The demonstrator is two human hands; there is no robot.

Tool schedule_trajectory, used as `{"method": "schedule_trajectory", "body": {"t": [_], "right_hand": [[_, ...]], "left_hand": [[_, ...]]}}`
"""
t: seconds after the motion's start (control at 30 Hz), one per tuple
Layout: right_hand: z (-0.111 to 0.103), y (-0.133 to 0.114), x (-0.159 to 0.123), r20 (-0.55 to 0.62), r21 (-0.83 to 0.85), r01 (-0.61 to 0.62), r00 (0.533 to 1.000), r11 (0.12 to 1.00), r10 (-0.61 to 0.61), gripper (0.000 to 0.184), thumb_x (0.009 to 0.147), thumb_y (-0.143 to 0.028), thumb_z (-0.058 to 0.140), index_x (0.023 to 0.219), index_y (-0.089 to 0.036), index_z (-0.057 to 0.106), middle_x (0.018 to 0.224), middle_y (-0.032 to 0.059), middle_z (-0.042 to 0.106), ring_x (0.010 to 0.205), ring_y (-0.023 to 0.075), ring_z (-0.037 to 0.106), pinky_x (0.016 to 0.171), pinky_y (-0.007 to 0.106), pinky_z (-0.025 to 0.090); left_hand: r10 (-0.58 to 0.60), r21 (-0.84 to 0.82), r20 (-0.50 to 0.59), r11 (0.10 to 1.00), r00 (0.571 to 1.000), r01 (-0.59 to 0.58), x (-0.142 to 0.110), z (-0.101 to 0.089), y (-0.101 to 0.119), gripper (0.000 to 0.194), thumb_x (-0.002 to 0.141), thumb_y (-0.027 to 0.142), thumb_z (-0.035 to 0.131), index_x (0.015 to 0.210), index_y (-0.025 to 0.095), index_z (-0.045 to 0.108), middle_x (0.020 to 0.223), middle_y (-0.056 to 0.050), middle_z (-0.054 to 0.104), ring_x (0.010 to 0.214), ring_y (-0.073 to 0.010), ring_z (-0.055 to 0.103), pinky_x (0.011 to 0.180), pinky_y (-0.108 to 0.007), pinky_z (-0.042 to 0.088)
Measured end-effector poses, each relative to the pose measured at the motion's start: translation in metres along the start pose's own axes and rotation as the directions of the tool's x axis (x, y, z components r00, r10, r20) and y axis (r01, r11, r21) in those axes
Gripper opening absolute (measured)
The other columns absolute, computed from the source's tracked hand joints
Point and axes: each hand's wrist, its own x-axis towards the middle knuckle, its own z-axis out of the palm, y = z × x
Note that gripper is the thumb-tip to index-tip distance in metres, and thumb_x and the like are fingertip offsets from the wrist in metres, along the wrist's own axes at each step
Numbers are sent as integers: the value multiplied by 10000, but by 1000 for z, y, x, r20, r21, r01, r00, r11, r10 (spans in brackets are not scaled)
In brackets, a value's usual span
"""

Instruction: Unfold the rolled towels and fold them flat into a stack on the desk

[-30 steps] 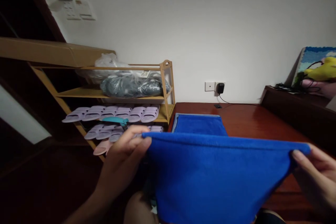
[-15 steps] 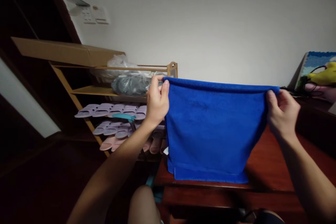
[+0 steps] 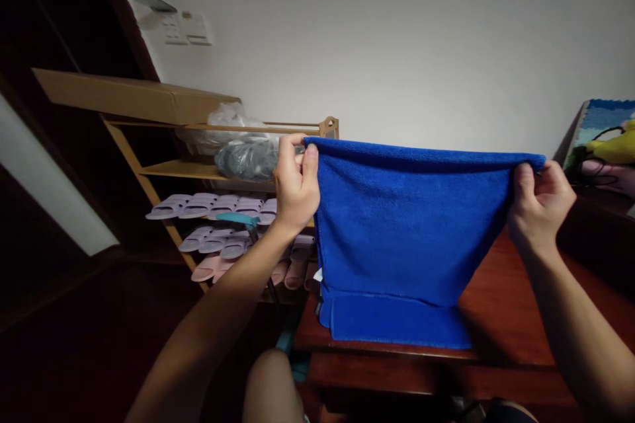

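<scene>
A blue towel [image 3: 411,225] hangs between my two hands, its upper edge stretched nearly level above a reddish-brown wooden table [image 3: 510,307]. My left hand [image 3: 297,182] pinches the upper left corner between thumb and fingers. At the upper right corner my right hand [image 3: 543,201] is closed on the cloth in the same way. The towel's lower part rests on the table near its front edge, where a layer lies flat below the hanging part. A small white tag shows at the towel's left side.
Left of the table stands a wooden shoe rack [image 3: 173,231] with several lilac slippers [image 3: 198,205], pink slippers [image 3: 208,268] and plastic-wrapped items [image 3: 248,157]. A cardboard box [image 3: 139,98] lies on top. Plush toys [image 3: 612,149] and a picture sit at the far right.
Both hands have risen slightly with the towel's upper edge, and my right hand has shifted a little right. More of the flat lower layer now shows on the table.
</scene>
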Motion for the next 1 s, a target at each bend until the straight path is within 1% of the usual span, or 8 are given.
{"method": "schedule_trajectory", "body": {"t": [0.17, 0.3, 0.47, 0.6, 0.7, 0.83, 0.93, 1.0], "right_hand": [[-6, -13, 7, -28, 6, 28, 999, 1000, -28, 178, 835, -310, 579, 828, -133, 598, 699, -12, 507, 623, 75, 459, 615, 246, 360], [-13, -31, 13, -12, -27, 7, 1000, 1000, -8, 184, 824, -332, 596, 828, -149, 615, 699, -9, 517, 606, 74, 449, 603, 253, 358], [-20, -47, 14, 9, -72, -89, 996, 993, 89, 201, 793, -361, 635, 817, -162, 640, 682, -4, 538, 564, 73, 429, 555, 252, 342], [-21, -38, 11, 43, -28, -214, 976, 976, 215, 252, 752, -393, 673, 848, -160, 667, 738, 17, 603, 579, 79, 486, 584, 257, 389], [-20, -25, 4, 110, 15, -360, 928, 933, 356, 311, 711, -435, 703, 851, -159, 666, 710, 9, 610, 565, 80, 499, 541, 230, 391], [-13, -1, -10, 260, 5, -535, 816, 845, 516, 400, 695, -509, 691, 869, -153, 640, 657, -14, 584, 565, 84, 506, 504, 201, 392], [-4, 25, -20, 363, -41, -593, 741, 804, 565, 446, 682, -565, 671, 815, -143, 609, 611, -35, 547, 526, 65, 458, 467, 181, 348], [5, 49, -26, 394, -78, -605, 711, 792, 582, 473, 665, -597, 661, 765, -141, 585, 579, -49, 514, 495, 55, 416, 441, 178, 310]], "left_hand": [[-24, -166, 30, 986, 999, 29, 6, -1, 9, 277, 894, 494, 522, 907, 222, 470, 536, 87, 303, 394, -67, 305, 416, -209, 260], [-54, -269, 30, 961, 998, 60, 10, -7, 22, 243, 863, 453, 590, 864, 231, 493, 539, 83, 340, 408, -79, 339, 416, -210, 298], [-167, -292, 29, 942, 986, 168, 11, -14, 38, 182, 865, 371, 600, 834, 218, 506, 597, 61, 450, 458, -83, 430, 438, -204, 342], [-318, -278, 76, 903, 945, 327, 7, -13, 39, 161, 862, 338, 589, 817, 206, 507, 575, 62, 459, 437, -74, 433, 414, -185, 342], [-435, -302, 123, 840, 892, 451, -1, -10, 28, 134, 842, 303, 589, 820, 201, 506, 543, 71, 420, 417, -71, 407, 397, -172, 318], [-525, -270, 171, 789, 834, 552, -17, -3, -1, 130, 815, 288, 584, 792, 197, 494, 530, 75, 419, 411, -72, 386, 399, -168, 306], [-566, -183, 226, 775, 793, 605, -27, 6, -30, 134, 818, 286, 557, 754, 197, 481, 523, 77, 427, 404, -66, 366, 398, -164, 289], [-624, -92, 266, 742, 735, 664, -32, 13, -50, 135, 817, 267, 547, 726, 192, 481, 527, 77, 424, 407, -61, 362, 395, -160, 273]]}}
